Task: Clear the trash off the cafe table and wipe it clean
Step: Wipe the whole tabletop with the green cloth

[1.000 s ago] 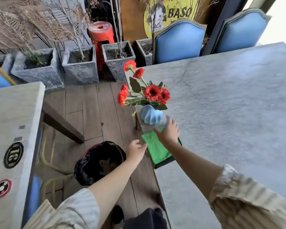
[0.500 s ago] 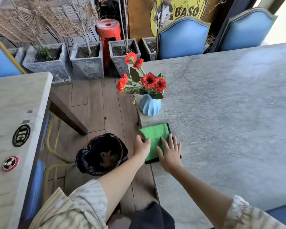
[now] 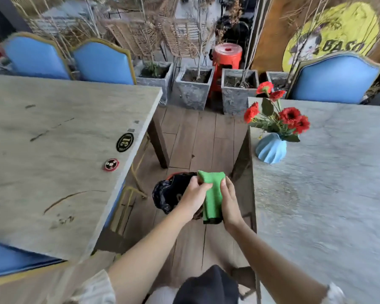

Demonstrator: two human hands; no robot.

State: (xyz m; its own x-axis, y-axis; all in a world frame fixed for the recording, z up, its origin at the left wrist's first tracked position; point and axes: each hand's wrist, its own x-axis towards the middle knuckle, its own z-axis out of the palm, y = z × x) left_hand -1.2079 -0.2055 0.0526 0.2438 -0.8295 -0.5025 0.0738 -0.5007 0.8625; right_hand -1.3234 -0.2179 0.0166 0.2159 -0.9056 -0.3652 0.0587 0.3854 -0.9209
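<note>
A green cloth (image 3: 212,195) with a dark edge hangs folded between my two hands, over the gap between the tables. My left hand (image 3: 193,197) grips its upper left part. My right hand (image 3: 229,200) holds its right side. Right below the cloth stands a bin lined with a black bag (image 3: 167,194) on the wooden floor. The grey cafe table (image 3: 327,205) lies to my right, and a blue ribbed vase with red flowers (image 3: 271,148) stands near its left edge.
A second pale table (image 3: 53,161) with two round stickers is on the left. Blue chairs (image 3: 336,77) stand at both tables. Grey concrete planters (image 3: 193,86) and a red stool (image 3: 227,55) line the far end of the wooden aisle.
Both hands have lifted the green cloth off the right table's edge and carried it left, over the bin. The camera has turned left.
</note>
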